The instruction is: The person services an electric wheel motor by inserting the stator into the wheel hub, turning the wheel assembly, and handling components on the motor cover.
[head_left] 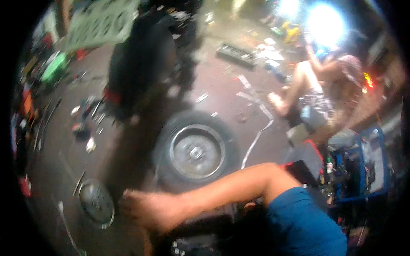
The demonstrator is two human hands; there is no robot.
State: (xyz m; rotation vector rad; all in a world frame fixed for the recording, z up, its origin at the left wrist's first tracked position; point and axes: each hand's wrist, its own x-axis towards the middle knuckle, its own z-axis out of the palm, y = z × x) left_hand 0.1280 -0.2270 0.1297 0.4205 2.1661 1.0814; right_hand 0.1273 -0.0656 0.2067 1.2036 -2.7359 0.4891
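My right arm, in a blue sleeve, reaches across from the lower right. At its end my right hand (156, 209) is low over the floor, smeared by motion, so its grip does not show. Just left of it lies a round metal disc with a pale rim, like a wheel cover (97, 204). Beyond my forearm, a tyred wheel (196, 168) rests flat, its metal rim and hub facing up. Below my right hand a narrow strip of skin shows, perhaps part of my left hand or arm; its fingers are hidden.
A long thin rod (68, 228) lies at lower left, with small tools (83, 128) farther off. Beyond the wheel are a dark bulky shape (139, 68) and a pale green slatted chair (102, 25). Another person (316, 81) sits at far right by a bright light, near a blue-edged tool bag (376, 158).
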